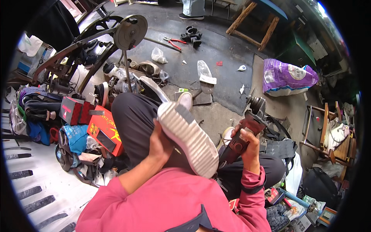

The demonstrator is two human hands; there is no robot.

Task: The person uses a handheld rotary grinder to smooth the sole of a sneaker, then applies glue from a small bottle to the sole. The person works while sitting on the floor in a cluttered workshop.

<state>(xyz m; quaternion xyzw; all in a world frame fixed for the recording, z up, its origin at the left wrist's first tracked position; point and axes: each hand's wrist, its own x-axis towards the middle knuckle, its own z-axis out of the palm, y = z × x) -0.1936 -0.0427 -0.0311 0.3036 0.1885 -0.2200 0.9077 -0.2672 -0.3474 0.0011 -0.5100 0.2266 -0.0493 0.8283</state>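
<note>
My left hand (159, 142) is closed around the side of a shoe (191, 141), whose ridged off-white sole is turned up above my lap. A dark grey patch (184, 113) shows on one end of that sole. A curved pale strip (154, 87) extends beyond the same end; whether it is joined to the shoe I cannot tell. In my right hand (249, 145) is a dark angle grinder (236, 145), gripped by its body beside the shoe. Its head (256, 104), carrying round dark discs, points up and away from the sole.
A hand-wheel machine (130, 33) stands at the far left. Bags, shoes and a red box (106, 129) pile up at my left. Red-handled pliers (174, 41) lie on the floor ahead. A purple sack (290, 77) and a small wooden chair (328, 135) are at the right.
</note>
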